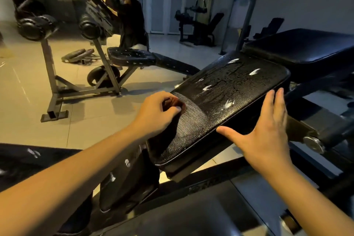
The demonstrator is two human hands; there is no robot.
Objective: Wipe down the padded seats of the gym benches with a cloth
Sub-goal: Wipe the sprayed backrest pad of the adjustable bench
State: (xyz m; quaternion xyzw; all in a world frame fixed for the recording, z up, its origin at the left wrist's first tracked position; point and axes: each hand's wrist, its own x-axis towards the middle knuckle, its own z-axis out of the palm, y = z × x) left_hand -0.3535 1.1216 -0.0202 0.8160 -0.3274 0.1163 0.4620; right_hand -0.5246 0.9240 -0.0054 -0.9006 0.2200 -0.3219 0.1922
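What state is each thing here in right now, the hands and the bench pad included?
Left hand: curled, pinching what looks like a reddish cloth against the padded seat.
Right hand: open, fingers straight, flat against that seat's side.
Padded seat: cracked, flecked white, glistening.
Far bench: untouched.

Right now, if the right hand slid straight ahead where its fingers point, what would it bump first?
Probably the other black pad beyond the seat; the right hand lies along the seat's edge, though depth is unclear.
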